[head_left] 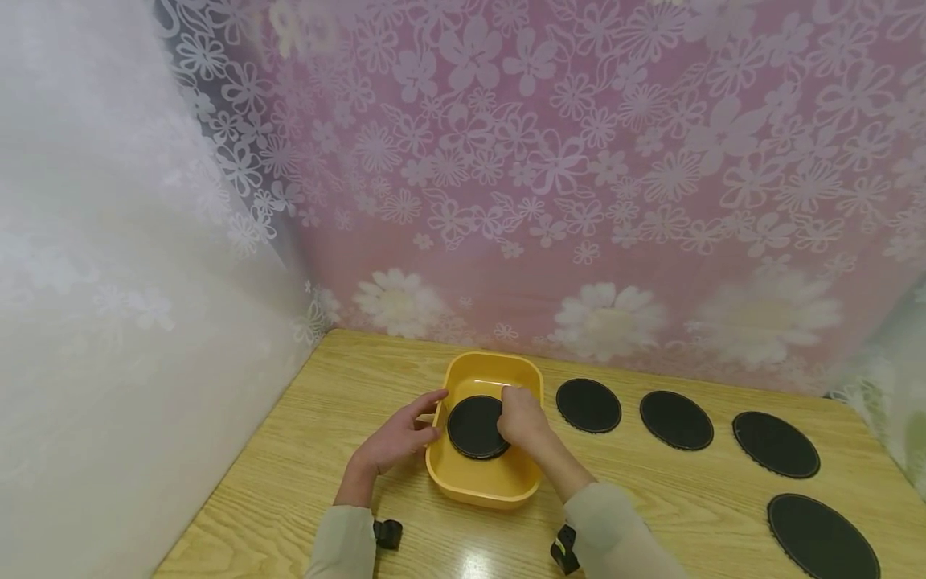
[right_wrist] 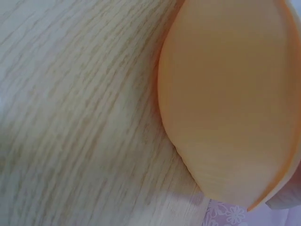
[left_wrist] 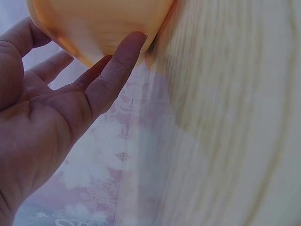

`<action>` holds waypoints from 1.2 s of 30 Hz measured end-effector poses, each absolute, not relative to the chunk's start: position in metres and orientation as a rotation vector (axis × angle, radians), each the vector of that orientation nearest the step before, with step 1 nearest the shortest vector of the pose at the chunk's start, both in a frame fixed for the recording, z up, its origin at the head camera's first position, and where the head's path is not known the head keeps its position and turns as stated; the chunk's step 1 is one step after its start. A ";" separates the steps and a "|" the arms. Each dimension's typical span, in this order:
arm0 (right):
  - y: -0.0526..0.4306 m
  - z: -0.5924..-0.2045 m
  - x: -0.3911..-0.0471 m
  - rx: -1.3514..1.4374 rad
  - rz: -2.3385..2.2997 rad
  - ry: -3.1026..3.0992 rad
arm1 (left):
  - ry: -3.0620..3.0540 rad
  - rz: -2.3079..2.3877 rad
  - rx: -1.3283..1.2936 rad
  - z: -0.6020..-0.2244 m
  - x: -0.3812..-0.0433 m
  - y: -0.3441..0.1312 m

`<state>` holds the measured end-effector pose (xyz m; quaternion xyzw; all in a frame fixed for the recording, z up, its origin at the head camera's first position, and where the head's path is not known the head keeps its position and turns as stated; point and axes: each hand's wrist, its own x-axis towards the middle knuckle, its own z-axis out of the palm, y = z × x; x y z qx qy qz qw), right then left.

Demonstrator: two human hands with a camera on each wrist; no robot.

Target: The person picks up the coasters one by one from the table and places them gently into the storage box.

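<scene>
In the head view a yellow rectangular tub (head_left: 486, 497) stands on the wooden table. Inside it lies a round, flat black disc (head_left: 473, 428), like a coaster. My right hand (head_left: 522, 418) reaches over the tub's right rim and grips the disc's right edge with curled fingers; its fingertips are hidden. Against the tub's left side rests my left hand (head_left: 399, 438), its fingers spread. The left wrist view shows these fingers (left_wrist: 123, 59) fairly straight along the tub's outer wall (left_wrist: 101, 23). In the right wrist view the tub's outer wall (right_wrist: 225, 94) hides most of the hand.
To the right of the tub, several black discs like it lie flat on the table (head_left: 391, 362), the nearest one (head_left: 588, 405) close to the tub and another (head_left: 822, 535) at the front right. A flowered pink curtain (head_left: 542, 201) hangs behind, with a white one (head_left: 130, 281) on the left.
</scene>
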<state>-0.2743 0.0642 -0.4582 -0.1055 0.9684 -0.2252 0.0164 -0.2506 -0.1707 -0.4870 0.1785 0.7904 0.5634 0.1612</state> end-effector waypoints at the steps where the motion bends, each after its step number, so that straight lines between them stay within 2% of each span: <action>1: 0.064 -0.459 -0.274 -0.331 -0.673 3.020 | 2.257 1.608 0.510 -0.487 -0.251 -0.171; 8: 0.062 -0.465 -0.274 -0.317 -0.556 3.048 | 2.248 1.610 0.526 -0.486 -0.252 -0.170; 19: 0.067 -0.459 -0.272 -0.323 -0.770 2.973 | 2.247 1.616 0.515 -0.487 -0.251 -0.171; 30: 0.096 -0.447 -0.265 -0.253 -1.533 2.413 | 2.238 1.625 0.517 -0.486 -0.251 -0.170; 36: 0.121 -0.442 -0.260 -0.296 -1.737 2.169 | 2.233 1.634 0.515 -0.488 -0.251 -0.171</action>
